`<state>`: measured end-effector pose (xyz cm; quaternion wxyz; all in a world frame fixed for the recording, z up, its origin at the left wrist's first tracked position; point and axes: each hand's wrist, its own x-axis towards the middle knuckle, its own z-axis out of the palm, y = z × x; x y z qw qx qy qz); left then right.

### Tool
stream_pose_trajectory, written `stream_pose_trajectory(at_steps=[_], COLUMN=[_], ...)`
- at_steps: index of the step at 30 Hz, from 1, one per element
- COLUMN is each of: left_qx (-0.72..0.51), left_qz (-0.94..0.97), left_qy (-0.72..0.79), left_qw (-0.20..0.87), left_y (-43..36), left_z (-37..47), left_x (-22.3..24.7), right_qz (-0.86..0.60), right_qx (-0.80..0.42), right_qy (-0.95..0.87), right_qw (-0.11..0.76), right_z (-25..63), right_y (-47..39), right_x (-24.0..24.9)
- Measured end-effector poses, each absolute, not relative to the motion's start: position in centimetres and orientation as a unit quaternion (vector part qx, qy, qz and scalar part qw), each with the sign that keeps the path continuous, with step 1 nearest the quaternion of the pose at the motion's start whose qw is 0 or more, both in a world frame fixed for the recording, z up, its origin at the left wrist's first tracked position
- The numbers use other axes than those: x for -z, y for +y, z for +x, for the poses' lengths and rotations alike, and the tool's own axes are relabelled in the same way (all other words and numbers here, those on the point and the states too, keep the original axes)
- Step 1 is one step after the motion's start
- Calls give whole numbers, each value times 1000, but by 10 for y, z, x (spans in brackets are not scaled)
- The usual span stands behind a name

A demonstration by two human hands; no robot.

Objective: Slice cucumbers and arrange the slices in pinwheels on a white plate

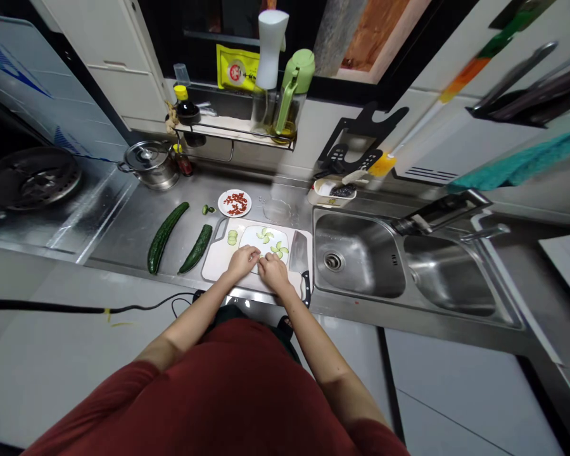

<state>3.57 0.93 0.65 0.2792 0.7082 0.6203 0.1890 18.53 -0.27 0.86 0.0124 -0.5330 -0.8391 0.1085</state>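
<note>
On a pale cutting board (212, 265) lies a white plate (252, 234) with thin green slices (279, 249) set in flower-like groups. My left hand (244, 261) is over the plate's near left edge, its fingers pinched together. Close beside it, my right hand (273, 271) also has its fingers drawn together at the near edge. What either hand holds is too small to make out. A short stack of cucumber slices (232, 237) sits on the board, left of the plate. The knife (300, 256) rests along the board's right side, its black handle toward me.
Left of the board lie a long cucumber (164, 244), a cut cucumber (197, 250) and small green end pieces (208, 209). Behind stand a dish of red pieces (235, 203) and a clear bowl (278, 210). A pot (152, 170) is back left; the sink (361, 253) is right.
</note>
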Motion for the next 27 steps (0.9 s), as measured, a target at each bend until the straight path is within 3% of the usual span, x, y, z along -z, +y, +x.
stream_pose_trajectory(at_steps=[4, 10, 17, 27], left_qx=[-255, -204, -141, -147], left_qz=[598, 499, 498, 493], left_qy=[719, 827, 843, 844], left_qw=[246, 159, 145, 148], left_y=[12, 22, 25, 30], left_z=[25, -1, -8, -10], left_x=[-6, -5, 1, 8], right_qz=[-554, -574, -560, -562], right_qx=[-97, -117, -151, -152], right_qy=[-825, -795, -784, -771], right_qw=[63, 160, 221, 258], right_z=[191, 205, 216, 218], right_y=[0, -7, -17, -23], right_x=[-9, -3, 1, 5])
